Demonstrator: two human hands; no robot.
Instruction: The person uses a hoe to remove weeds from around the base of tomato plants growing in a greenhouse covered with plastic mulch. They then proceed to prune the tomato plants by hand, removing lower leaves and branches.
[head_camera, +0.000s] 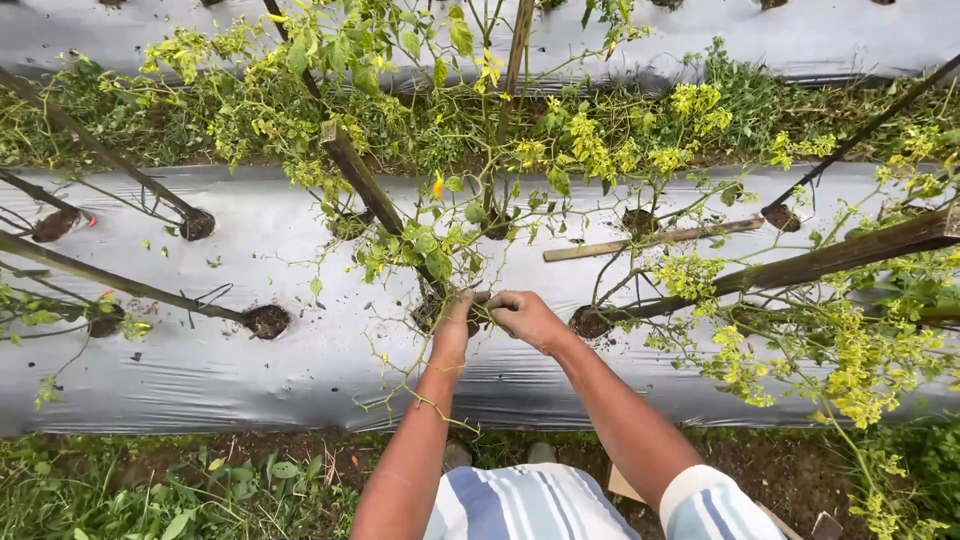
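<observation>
Both hands meet at the base of a spindly green plant with yellowing leaves (430, 250), which rises from a round soil-filled hole (432, 312) in the silvery-grey plastic mulch sheet (250, 380) covering the raised bed. The left hand (455, 325) and right hand (525, 315) are close together, fingers closed around the thin stems right at the hole. A slanted brown wooden stake (360, 180) stands just behind the plant. A loose pale wooden stick (650, 240) lies on the sheet to the right.
</observation>
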